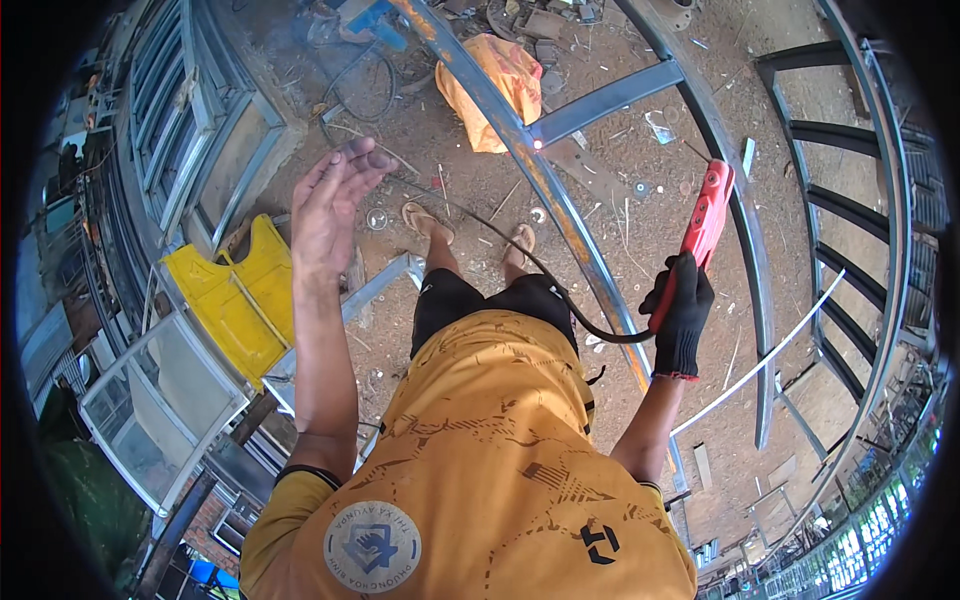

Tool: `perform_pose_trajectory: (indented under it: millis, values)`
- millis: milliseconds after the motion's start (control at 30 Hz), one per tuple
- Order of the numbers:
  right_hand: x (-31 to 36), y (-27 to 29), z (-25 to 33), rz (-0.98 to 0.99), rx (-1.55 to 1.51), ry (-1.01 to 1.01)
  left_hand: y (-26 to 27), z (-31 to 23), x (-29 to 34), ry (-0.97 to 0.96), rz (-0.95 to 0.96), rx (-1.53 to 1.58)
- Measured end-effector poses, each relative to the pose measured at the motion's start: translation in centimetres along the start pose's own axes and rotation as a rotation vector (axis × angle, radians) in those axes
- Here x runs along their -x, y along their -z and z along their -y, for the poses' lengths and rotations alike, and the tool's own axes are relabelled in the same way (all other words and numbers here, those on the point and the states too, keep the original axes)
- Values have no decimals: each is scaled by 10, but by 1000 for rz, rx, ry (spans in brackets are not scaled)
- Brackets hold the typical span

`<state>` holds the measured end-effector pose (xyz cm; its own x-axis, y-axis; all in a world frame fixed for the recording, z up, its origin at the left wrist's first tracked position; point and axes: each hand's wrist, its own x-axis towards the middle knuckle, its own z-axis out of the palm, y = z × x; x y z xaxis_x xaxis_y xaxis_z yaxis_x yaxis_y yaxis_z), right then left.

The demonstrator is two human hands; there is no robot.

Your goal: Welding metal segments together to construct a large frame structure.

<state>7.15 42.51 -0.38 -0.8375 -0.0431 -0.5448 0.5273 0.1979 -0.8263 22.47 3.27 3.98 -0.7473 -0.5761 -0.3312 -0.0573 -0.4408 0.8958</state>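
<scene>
One steel frame [575, 222]: dark bars, the left one rusty orange in patches.
Left hand [335, 195]: bare, raised up front, fingers loosely bent, holding zip.
Right hand [682, 305]: black-gloved, reaching out, clenched round the red holder [706, 212].
Red holder: tilted, nose away from the wearer, near the frame's right bar [750, 230], black cable [605, 334] out the back.
Prints: round pale badge [372, 547] with lettering round a blue hand, plus an angular black logo [600, 545].
Glow [537, 144]: tiny pinkish-white dot at the crossbar [612, 100] joint.
</scene>
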Motion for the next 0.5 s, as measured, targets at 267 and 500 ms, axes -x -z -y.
perform_pose_trajectory:
  millis: [267, 500]
  values:
    - [-73, -37, 29, -13, -98, 101, -64, 5, -6, -61, 82, -69]
    - [-100, -56, 28, -110, -40, 92, -83, 15, 3, -61, 193, -166]
